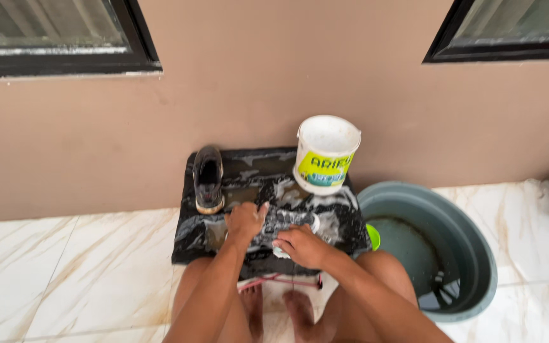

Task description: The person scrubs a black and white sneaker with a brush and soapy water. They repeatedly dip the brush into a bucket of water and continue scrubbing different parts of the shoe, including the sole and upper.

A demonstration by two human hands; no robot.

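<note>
- A dark shoe (208,179) stands at the left of the black wet slab (185,244), apart from both hands; whether it is already washed I cannot tell.
- The left hand (244,220) is closed over one end of a soapy dark shoe (284,222) lying mid-slab.
- The right hand (301,245) presses a pale scrubber, barely visible, to that shoe's near side; foam suggests scrubbing is mid-way, rinsing not yet done.
- A white bucket (325,152) stands behind.
- A grey-green basin (478,254) holding water sits on the floor to the right.

A home's outdoor washing spot is showing here: marble-patterned floor tiles (65,267), beige wall (274,70), dark-framed windows (58,38) upper corners, grey basin (471,254) lower right.
</note>
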